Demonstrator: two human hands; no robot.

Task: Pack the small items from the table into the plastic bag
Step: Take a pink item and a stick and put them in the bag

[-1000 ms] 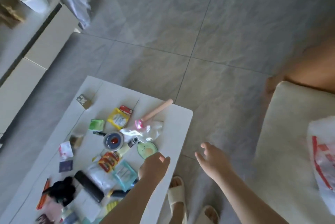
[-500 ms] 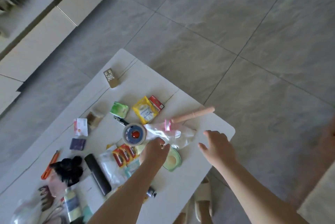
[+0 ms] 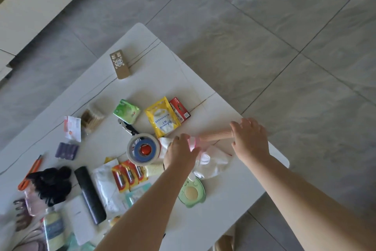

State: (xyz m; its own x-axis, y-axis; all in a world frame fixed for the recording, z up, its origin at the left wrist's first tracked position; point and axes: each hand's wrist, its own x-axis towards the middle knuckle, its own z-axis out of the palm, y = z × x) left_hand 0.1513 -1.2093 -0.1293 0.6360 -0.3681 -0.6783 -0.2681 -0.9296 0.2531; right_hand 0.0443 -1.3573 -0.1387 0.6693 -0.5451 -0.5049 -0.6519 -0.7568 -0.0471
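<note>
White bag (image 3: 211, 159) now under both hands: left hand (image 3: 180, 152) pinches it, right hand (image 3: 251, 140) spread.

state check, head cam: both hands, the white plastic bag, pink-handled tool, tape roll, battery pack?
left hand: on the crumpled white plastic bag, grip unclear
right hand: open, over the ribbed pink handle
white plastic bag: crumpled flat on the white table, nothing packed
tape roll with blue core: lying flat
red-and-yellow battery pack: sealed, flat
</note>
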